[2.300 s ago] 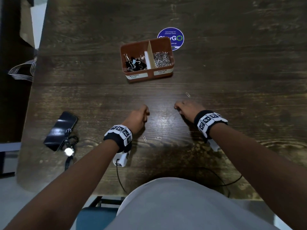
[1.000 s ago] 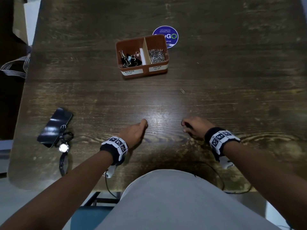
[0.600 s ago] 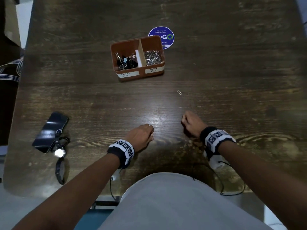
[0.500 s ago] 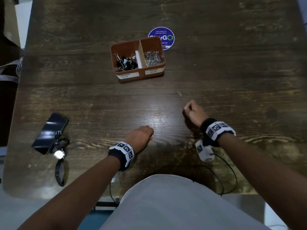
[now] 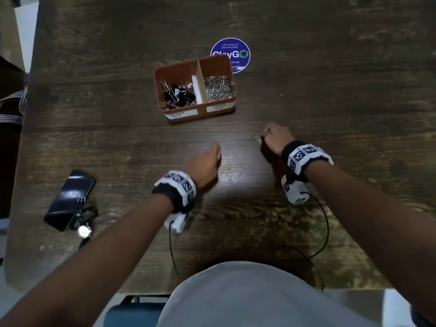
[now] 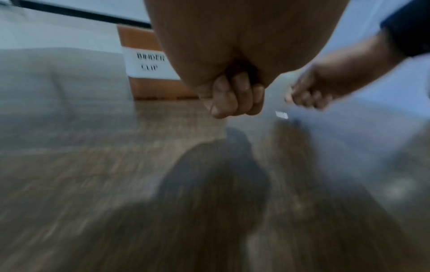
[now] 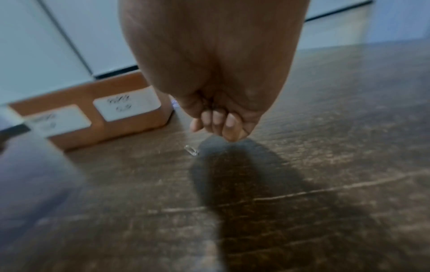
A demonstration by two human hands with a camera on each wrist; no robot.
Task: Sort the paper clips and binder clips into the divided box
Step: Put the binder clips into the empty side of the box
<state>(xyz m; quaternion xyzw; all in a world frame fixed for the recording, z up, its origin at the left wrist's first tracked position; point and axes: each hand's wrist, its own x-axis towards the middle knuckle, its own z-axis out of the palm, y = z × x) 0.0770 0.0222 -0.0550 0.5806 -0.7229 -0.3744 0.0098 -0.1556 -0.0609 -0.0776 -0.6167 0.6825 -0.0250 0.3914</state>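
Observation:
The brown divided box (image 5: 200, 112) stands at mid-table, with black binder clips (image 5: 178, 95) in its left half and a heap of silver paper clips (image 5: 218, 88) in its right half. One loose paper clip (image 5: 257, 139) (image 7: 191, 150) lies on the table in front of the box's right half. My right hand (image 5: 267, 135) (image 7: 221, 125) hovers just right of it with fingers curled, and nothing shows in them. My left hand (image 5: 212, 154) (image 6: 232, 103) is a closed fist over the table, left of the clip. A picked-up paper clip is hidden inside it.
A black phone (image 5: 69, 199) with a strap and keyring (image 5: 83, 230) lies at the left near the table's front edge. A round blue sticker (image 5: 232, 51) sits behind the box. Wrist-camera cables (image 5: 325, 232) trail over the front edge.
The clips that lay by my left hand are gone from the table and that hand has closed. Both hands moved forward toward the box, the right one up to the loose clip.

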